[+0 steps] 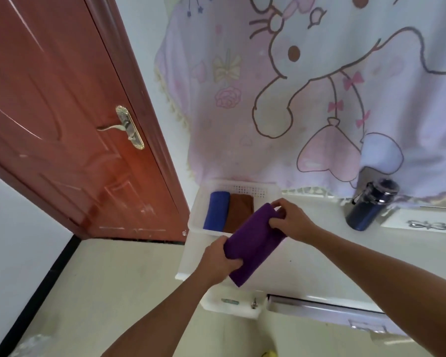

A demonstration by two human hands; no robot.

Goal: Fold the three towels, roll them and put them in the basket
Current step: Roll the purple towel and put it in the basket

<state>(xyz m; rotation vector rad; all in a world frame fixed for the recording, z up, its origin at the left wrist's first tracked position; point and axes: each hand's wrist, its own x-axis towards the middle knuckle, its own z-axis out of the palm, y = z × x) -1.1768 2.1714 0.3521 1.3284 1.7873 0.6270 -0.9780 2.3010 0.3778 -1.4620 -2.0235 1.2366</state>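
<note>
A white plastic basket (pixel 245 188) stands on the white surface by the wall. Inside it lie a rolled blue towel (pixel 216 210) at the left and a rolled brown towel (pixel 238 213) beside it. A rolled purple towel (pixel 254 244) is held tilted above the basket's near right part. My left hand (pixel 220 261) grips its near end. My right hand (pixel 290 221) pinches its far end.
A dark blue bottle (pixel 371 208) stands on the surface to the right. A cartoon-print cloth (pixel 307 86) hangs on the wall behind. A red-brown door (pixel 75 124) is at the left, over a pale floor (pixel 113 292).
</note>
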